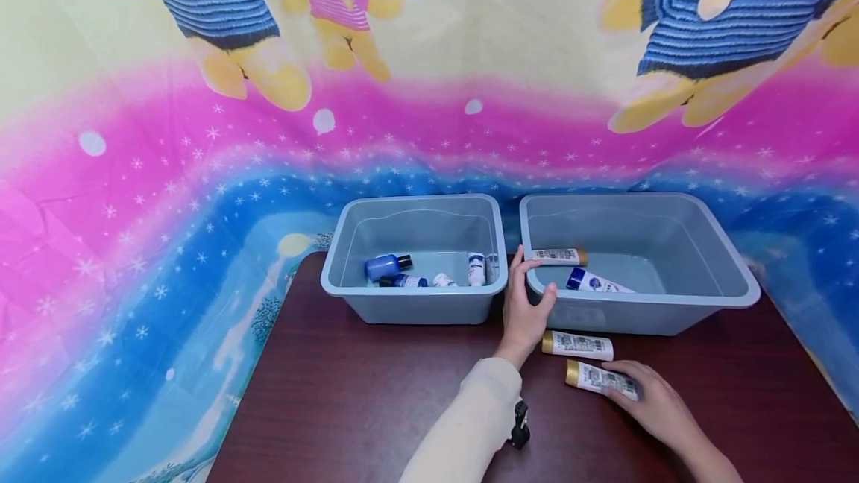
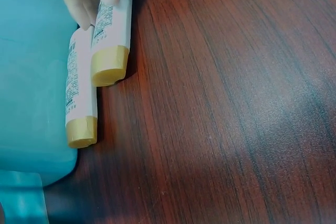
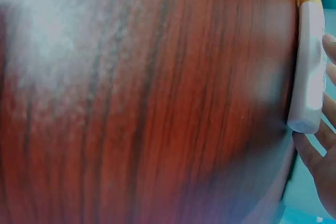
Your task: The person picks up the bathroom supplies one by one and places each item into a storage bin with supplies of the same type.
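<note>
My right hand [image 1: 654, 402] pinches a white bottle with a gold cap [image 1: 590, 377], low over the table, its thumb on the near side and fingers over the far side. Its cap points left. Just behind it, a second white gold-capped bottle [image 1: 579, 345] lies along the front of the right bin [image 1: 705, 302]; both bottles' printed backs show. My left hand [image 1: 526, 315] rests at that bin's front left corner, thumb and fingers spread by the rim. Inside the bin are another gold-capped bottle [image 1: 560, 256] and a white tube with a blue cap [image 1: 597, 282].
To the left stands a second grey-blue bin [image 1: 416, 309] with blue bottles [image 1: 384, 267] and small white bottles [image 1: 476, 270] inside. Both bins sit on a dark red wood table [image 1: 322, 393]. A printed cloth [image 1: 416, 125] hangs behind.
</note>
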Demonstrator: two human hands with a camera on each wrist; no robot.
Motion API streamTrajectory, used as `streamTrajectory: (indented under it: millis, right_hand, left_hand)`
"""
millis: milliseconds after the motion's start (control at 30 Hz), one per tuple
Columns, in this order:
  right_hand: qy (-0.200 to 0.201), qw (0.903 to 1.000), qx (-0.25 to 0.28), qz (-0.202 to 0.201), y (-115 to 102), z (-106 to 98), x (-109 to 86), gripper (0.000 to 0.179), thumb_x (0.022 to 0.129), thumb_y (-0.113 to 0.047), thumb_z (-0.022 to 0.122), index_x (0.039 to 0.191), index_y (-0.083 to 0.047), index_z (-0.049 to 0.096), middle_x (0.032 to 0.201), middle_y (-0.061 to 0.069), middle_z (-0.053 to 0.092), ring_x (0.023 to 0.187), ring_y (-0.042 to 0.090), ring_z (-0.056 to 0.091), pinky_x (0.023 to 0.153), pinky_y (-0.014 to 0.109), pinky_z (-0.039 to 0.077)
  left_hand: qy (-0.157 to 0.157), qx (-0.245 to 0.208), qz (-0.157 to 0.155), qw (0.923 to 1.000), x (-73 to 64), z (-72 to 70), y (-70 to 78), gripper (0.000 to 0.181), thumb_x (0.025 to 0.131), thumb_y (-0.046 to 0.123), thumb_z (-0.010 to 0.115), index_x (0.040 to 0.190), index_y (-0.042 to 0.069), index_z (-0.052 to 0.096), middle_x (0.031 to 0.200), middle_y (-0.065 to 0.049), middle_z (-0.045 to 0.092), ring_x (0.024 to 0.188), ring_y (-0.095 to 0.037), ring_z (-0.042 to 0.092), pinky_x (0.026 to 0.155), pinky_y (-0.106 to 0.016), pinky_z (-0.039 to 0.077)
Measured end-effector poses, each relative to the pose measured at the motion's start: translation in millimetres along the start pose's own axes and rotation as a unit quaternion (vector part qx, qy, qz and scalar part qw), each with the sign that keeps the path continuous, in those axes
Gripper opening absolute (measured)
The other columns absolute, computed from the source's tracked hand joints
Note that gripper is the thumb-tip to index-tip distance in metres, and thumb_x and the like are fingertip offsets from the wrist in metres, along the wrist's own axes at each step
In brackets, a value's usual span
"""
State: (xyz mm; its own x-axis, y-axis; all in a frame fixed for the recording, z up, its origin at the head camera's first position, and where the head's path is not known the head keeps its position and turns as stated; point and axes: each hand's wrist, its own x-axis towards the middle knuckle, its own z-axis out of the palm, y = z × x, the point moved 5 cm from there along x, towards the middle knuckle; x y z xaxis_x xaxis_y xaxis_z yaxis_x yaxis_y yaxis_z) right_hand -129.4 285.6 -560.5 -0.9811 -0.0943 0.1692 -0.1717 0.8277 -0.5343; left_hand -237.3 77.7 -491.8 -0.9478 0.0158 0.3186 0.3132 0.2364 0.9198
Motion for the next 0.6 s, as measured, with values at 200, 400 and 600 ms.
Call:
streamTrajectory:
  millis: [200,400,600]
  right_hand:
    - [-0.019,0.9997,0.013,0.006,1.5,4.4,1.9,0.043,0.072,-0.032,0.078,0.109,-0.014,0.067,0.108,0.007,0.062,0.104,0.030,0.053,0.081,0.051,0.041]
    - [-0.027,0.9996,0.009,0.001,0.8,8.4,2.3,0.044,0.068,-0.020,0.081,0.110,-0.015,0.066,0.109,0.008,0.062,0.105,0.030,0.052,0.082,0.051,0.040]
    - [-0.023,0.9997,0.004,-0.004,0.7,10.7,2.2,0.044,0.067,-0.012,0.081,0.109,-0.015,0.067,0.106,0.007,0.063,0.103,0.030,0.054,0.082,0.051,0.041]
  left_hand:
    - [-0.001,0.001,0.002,1.0000,-0.1,0.4,1.6,0.038,0.090,0.036,0.055,0.125,0.039,0.041,0.153,0.015,0.015,0.138,-0.008,0.017,0.103,-0.047,0.029]
    - [0.001,0.004,0.003,1.0000,-0.7,0.4,2.5,0.038,0.090,0.036,0.055,0.125,0.039,0.041,0.152,0.018,0.014,0.138,-0.009,0.018,0.102,-0.048,0.030]
    - [0.001,0.005,0.003,1.0000,-0.4,1.0,-0.5,0.038,0.090,0.036,0.055,0.125,0.039,0.041,0.152,0.018,0.013,0.138,-0.008,0.017,0.103,-0.047,0.029]
